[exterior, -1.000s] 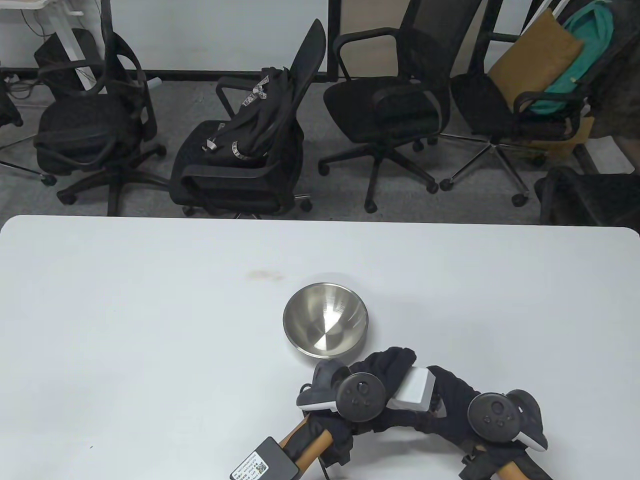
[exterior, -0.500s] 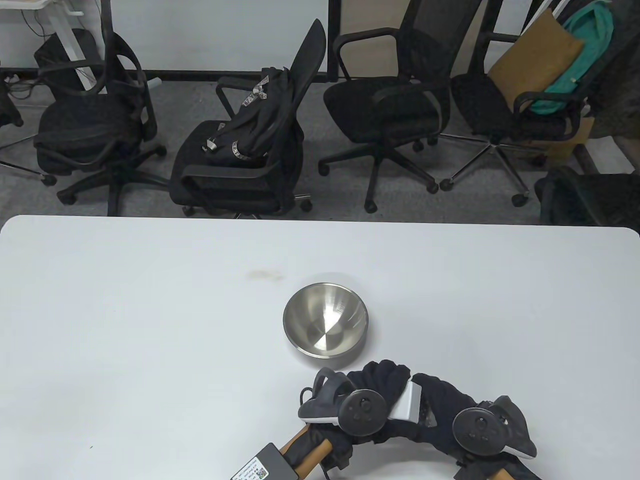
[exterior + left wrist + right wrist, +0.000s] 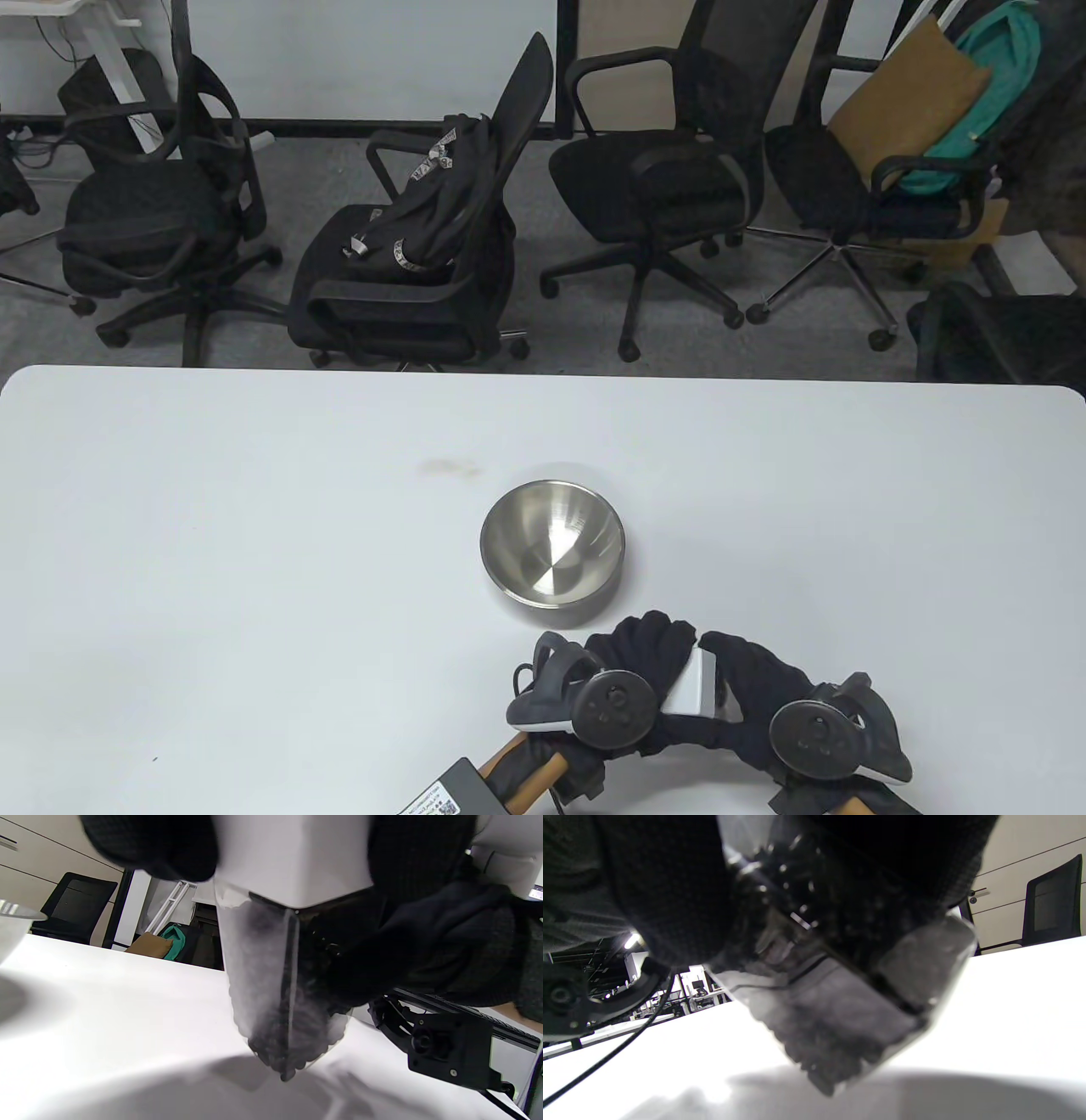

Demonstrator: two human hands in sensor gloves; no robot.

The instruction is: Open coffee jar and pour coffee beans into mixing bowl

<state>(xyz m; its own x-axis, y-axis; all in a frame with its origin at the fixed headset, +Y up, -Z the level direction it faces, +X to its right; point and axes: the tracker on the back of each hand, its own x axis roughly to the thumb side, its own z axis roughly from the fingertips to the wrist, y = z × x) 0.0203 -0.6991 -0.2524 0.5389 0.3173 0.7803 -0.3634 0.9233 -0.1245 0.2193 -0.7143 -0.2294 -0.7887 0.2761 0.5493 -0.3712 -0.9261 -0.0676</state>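
Note:
A clear square coffee jar with a white lid (image 3: 689, 686) is held between both hands, close to the table's near edge. It tilts, and its bottom corner is at the tabletop. Dark coffee beans (image 3: 280, 1014) fill the jar's body (image 3: 840, 1018). My left hand (image 3: 649, 649) grips the lid, its fingers (image 3: 148, 844) curled over the top. My right hand (image 3: 747, 671) wraps the jar's body, its fingers (image 3: 670, 899) closed round the sides. An empty steel mixing bowl (image 3: 551, 543) stands just beyond the hands.
The white table (image 3: 254, 552) stretches wide to the left, right and far side. Several black office chairs (image 3: 407, 255) stand beyond its far edge. A black camera mount (image 3: 449, 1048) hangs under the right wrist.
Both hands have drawn the jar a little toward the near edge. The right hand has slid left and nearer, and the lid now shows more edge-on.

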